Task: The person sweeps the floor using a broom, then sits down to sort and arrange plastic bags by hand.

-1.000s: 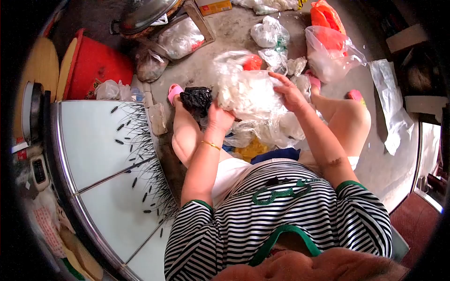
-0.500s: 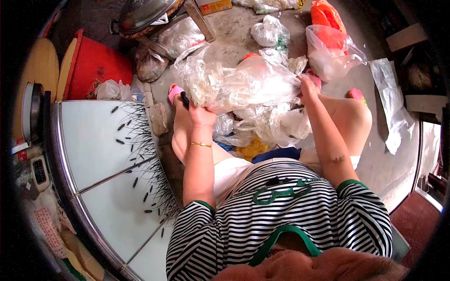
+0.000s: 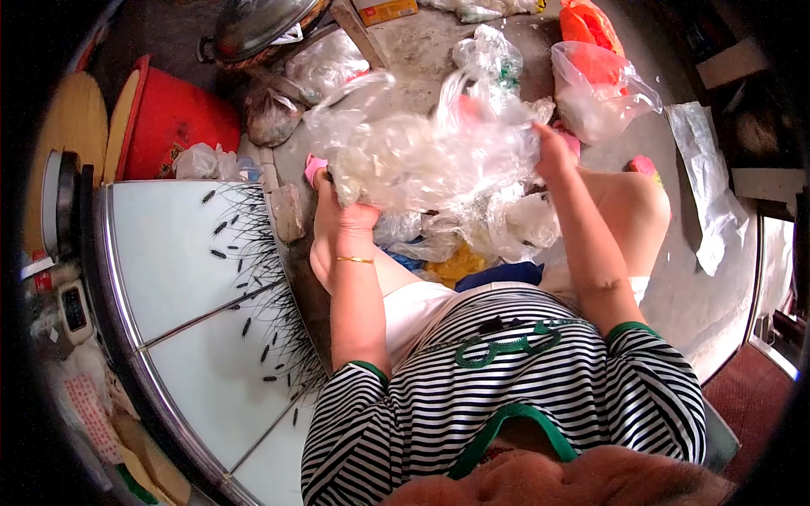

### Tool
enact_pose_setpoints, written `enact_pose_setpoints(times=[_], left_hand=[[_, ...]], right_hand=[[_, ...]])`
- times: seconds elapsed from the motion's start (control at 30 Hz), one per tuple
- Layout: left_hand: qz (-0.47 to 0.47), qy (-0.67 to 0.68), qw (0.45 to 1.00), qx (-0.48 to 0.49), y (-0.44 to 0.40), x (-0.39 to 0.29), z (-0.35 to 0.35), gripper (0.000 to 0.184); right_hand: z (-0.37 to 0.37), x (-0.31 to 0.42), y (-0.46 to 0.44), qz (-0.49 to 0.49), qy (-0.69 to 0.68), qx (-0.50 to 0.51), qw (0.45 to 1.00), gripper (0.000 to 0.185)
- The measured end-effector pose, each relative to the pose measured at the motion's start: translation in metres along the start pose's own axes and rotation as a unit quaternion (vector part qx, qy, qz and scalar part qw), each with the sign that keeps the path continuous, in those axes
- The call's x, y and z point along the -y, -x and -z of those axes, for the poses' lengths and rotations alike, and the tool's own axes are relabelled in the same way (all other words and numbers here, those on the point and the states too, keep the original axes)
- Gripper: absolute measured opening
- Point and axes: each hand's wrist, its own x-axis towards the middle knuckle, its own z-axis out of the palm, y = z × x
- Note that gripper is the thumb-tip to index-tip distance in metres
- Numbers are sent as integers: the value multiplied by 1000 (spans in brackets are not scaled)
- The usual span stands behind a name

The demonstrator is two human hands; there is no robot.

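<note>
A large crumpled clear plastic bag (image 3: 422, 160) stretches between my two hands, smeared by motion. My left hand (image 3: 359, 216), with a gold bangle on its wrist, is closed on the bag's left end; its fingertips are hidden under the plastic. At the opposite end, my right hand (image 3: 553, 153) grips the edge, with one digit pointing up and slightly blurred. Below the bag, more crumpled clear bags (image 3: 506, 223) lie in a heap between my legs, with a yellow bag (image 3: 458, 266) near the bottom.
To the left stands a glass-topped table (image 3: 186, 337) with a black feathery pattern. Behind it is a red bin (image 3: 181, 118). Filled plastic bags (image 3: 325, 66) sit near a pot (image 3: 261, 29). On the right are a red-and-clear bag (image 3: 595, 93) and a flat plastic sheet (image 3: 707, 185).
The clear bag between my hands has shifted and changed shape, with a loop of plastic now rising at its upper left. My left hand has dropped slightly lower; my right hand has barely moved.
</note>
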Motion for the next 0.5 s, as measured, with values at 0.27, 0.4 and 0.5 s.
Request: enact_pose_setpoints(times=[0.27, 0.4, 0.5], left_hand=[[-232, -516, 824, -30, -11, 9, 36, 45], [-165, -128, 976, -57, -19, 4, 33, 44], [-45, 77, 992, 86, -5, 4, 14, 48]], right_hand=[[11, 39, 4, 137, -173, 68, 973, 30], [-44, 45, 46, 136, -127, 91, 978, 25], [-51, 40, 50, 89, -86, 292, 948, 40]])
